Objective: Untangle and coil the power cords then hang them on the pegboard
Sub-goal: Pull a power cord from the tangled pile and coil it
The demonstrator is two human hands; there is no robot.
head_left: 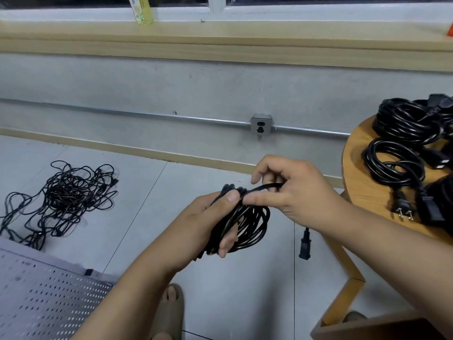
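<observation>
Coiling step. Left hand [208, 217] grips the coiled cord [250, 222], held over the floor off the bench's [355, 182] left edge. Right hand [291, 190] pinches the free strand [264, 186] across the top. Next, probably: wrap and tuck the tail. The tangle [66, 195] on the floor awaits.

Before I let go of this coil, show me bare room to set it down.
Bare floor tiles lie between the tangled cords and the table leg. The round table has a bare strip along its left edge; farther right, coiled cords crowd it.
</observation>
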